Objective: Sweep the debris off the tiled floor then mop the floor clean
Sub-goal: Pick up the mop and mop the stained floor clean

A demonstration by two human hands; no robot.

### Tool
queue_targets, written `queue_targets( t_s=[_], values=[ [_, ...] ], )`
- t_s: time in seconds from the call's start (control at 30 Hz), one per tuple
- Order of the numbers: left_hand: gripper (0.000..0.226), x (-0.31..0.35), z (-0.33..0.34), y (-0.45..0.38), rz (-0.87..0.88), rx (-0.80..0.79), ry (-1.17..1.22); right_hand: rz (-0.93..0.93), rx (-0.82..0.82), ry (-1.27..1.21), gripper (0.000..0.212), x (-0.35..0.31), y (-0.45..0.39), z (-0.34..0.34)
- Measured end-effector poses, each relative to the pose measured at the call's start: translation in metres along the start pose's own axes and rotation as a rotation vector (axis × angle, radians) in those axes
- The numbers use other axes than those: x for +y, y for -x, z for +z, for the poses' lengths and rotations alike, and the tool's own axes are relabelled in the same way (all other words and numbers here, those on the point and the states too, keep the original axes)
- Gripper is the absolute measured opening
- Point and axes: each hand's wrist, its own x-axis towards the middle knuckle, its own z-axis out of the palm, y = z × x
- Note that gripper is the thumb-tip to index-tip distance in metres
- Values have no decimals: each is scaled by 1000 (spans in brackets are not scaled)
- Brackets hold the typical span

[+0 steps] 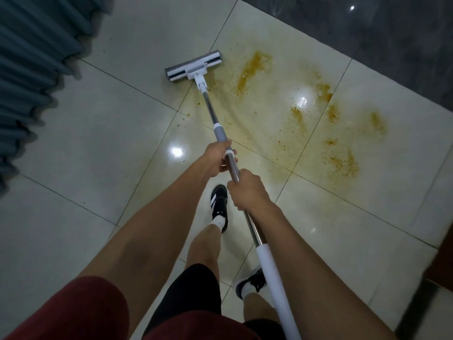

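1. Your left hand (218,158) and right hand (247,190) both grip the mop (193,67) pole; its head rests on the tiled floor (98,133), beside the yellow spill (255,67).
2. Wide strokes could smear residue onto clean tiles.
3. The wet floor could make your shoe (219,204) slip.

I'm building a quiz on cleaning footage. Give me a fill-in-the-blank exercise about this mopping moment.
1. Both hands hold the handle of the ____.
2. On the handle, the left hand sits ____ to the mop head than the right hand.
3. The smears on the tiled floor are ____ in colour.
4. The smears lie to the ____ of the mop head.

Missing words: mop; closer; yellow-brown; right
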Motion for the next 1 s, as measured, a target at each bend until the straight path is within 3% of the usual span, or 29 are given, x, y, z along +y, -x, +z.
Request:
queue_targets(
  t_s=[0.1,0.27,0.37,0.53,0.77,1.0],
  values=[
    [20,-18,6,7,17,13,-75,-7,-34,-46,23,23,11,7],
    [20,-82,19,23,-22,4,-35,69,-201,-411,26,86,61,20],
    [19,-123,23,33,-28,10,5,103,-288,-499,31,128,97,39],
    [18,-150,31,37,8,3,-5,-46,-15,-391,32,166,115,68],
    [11,-114,31,5,55,18,97,-88,26,-382,15,140,78,51],
    [8,23,-1,-49,111,-4,93,-90,48,-448,7,24,-11,19]
  ],
)
